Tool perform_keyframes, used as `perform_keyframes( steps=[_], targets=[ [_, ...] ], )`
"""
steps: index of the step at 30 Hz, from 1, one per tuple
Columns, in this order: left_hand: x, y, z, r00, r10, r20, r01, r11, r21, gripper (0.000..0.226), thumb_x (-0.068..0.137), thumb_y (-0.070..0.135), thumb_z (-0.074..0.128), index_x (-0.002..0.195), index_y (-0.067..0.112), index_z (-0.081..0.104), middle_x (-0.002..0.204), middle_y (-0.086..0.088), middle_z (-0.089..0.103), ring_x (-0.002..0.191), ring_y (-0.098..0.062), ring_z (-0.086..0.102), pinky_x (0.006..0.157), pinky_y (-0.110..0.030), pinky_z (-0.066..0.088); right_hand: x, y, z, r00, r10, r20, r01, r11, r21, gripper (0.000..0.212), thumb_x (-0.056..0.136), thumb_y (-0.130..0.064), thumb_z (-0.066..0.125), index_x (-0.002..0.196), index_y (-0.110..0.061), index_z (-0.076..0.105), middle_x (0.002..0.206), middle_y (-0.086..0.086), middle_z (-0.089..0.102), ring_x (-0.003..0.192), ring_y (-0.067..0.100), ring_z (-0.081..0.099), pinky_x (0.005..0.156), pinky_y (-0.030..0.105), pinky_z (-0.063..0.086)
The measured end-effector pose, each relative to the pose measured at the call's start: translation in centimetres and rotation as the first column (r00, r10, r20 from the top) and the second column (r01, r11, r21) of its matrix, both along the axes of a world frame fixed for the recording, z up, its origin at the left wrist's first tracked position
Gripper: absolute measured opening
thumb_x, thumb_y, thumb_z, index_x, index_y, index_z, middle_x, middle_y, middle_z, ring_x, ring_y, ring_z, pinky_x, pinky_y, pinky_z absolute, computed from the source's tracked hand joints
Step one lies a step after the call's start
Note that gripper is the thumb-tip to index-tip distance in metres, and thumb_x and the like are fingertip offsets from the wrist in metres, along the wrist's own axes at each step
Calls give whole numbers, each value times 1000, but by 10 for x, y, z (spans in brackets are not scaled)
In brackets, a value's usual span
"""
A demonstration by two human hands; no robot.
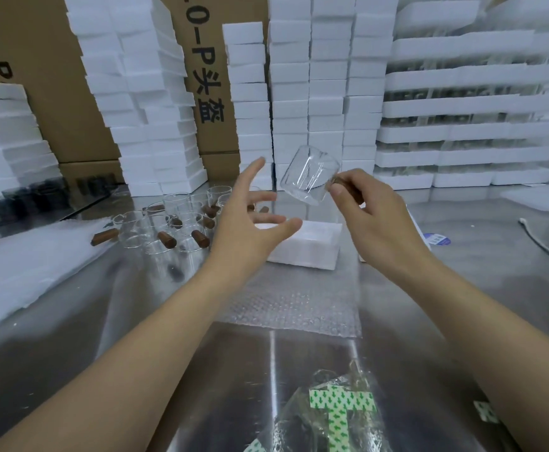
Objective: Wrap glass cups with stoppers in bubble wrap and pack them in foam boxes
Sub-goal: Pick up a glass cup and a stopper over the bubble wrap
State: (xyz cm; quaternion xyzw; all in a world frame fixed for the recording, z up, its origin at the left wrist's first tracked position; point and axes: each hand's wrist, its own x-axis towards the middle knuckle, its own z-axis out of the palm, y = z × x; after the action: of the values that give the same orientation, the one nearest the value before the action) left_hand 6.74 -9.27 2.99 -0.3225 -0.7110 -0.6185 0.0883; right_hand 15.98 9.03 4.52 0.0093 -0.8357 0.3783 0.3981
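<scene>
We log the right hand (374, 220) raised above the worktop (462, 272), thumb and fingertips pinching the brown stopper (334, 184) on the side of a clear glass cup (309, 179) – the cup hangs tilted in the air, well above the surface, and most of the stopper is hidden by the fingers. The left hand (250, 220) is released, fingers spread and straight, just beside the cup and not touching it as far as we can tell. Below both hands an open white foam box (302, 252) sits on the worktop, and a sheet of bubble wrap (292, 305) lies flat just in front of it. To the left we note a cluster of glass cups (168, 223) with brown stoppers, some upright and some lying over, beside a pile of white foam sheets (22, 265). Behind – tall stacks of foam boxes (312, 93) against cardboard cartons (48, 60). Near the lower edge lies a clear plastic bag (335, 415) with green-arrow strips; a white cable (540, 239) runs along the far right.
</scene>
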Motion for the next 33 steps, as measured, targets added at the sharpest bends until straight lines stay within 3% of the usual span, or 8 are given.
perform_keyframes(
  steps=[3, 8, 10, 13, 19, 23, 28, 33],
  targets=[
    [1, 1, -4, 970, 27, -241, -59, 990, -126, 90, 86, 33, 91, 155, 61, 40, 136, 26, 59, 111, -2, 68, 82, -25, 62, 3, 6, 0, 999, -30, 32, 24, 985, 168, 16, 108, -26, 51, 99, -21, 63, 91, -6, 63, 91, 15, 55, 77, 29, 41],
    [0, -3, -4, 934, 74, -349, -107, 991, -76, 66, 82, 35, 93, 139, 49, 62, 127, 27, 63, 107, -9, 68, 78, -23, 51, 7, 10, -3, 999, -30, 35, 21, 971, 239, 9, 104, -24, 53, 99, -26, 61, 91, -12, 59, 94, 14, 53, 79, 31, 40],
    [1, -5, -2, 918, 100, -384, -143, 986, -84, 66, 80, 37, 94, 136, 47, 63, 126, 28, 64, 104, -8, 67, 77, -23, 49, 8, 12, -5, 1000, -10, 25, 6, 985, 171, 16, 98, -21, 57, 111, -30, 60, 99, -19, 64, 102, 8, 56, 82, 28, 43],
    [2, -5, -1, 914, 125, -386, -157, 986, -51, 65, 79, 36, 95, 135, 45, 64, 124, 29, 65, 101, -10, 67, 76, -24, 48, 7, 17, -7, 998, 9, 69, -18, 993, 119, 54, 86, -15, 64, 132, -39, 50, 108, -42, 60, 118, 0, 54, 89, 26, 43],
    [2, -3, 0, 950, 79, -303, -79, 997, 13, 61, 80, 38, 94, 133, 45, 65, 123, 26, 68, 102, -11, 69, 71, -14, 49, -3, 19, -9, 973, 211, 89, -182, 948, -262, 90, 71, -29, 96, 141, -55, 45, 118, -24, 69, 115, 4, 67, 99, 33, 55],
    [0, -2, 5, 980, 1, -197, 9, 999, 50, 60, 77, 46, 94, 130, 47, 67, 124, 22, 73, 100, -10, 72, 79, -17, 54, -5, 16, -6, 907, 404, 122, -335, 866, -372, 75, 75, -36, 94, 139, -50, 58, 139, -11, 67, 127, 18, 66, 112, 50, 49],
    [-2, 1, 0, 992, -127, -29, 128, 991, 32, 68, 73, 60, 89, 135, 43, 67, 131, 19, 73, 111, -7, 73, 92, -31, 57, -2, 15, -4, 912, 409, 45, -365, 854, -371, 70, 67, -48, 96, 131, -47, 67, 138, -20, 66, 129, 5, 62, 112, 43, 49],
    [4, 2, -4, 974, 64, -217, -73, 997, -33, 93, 79, 53, 93, 155, 57, 40, 139, 33, 59, 120, 2, 62, 82, -18, 54, 2, 12, -3, 973, 229, 2, -227, 964, -138, 60, 74, -37, 95, 125, -49, 66, 134, -26, 63, 132, -3, 53, 110, 37, 47]
  ],
)
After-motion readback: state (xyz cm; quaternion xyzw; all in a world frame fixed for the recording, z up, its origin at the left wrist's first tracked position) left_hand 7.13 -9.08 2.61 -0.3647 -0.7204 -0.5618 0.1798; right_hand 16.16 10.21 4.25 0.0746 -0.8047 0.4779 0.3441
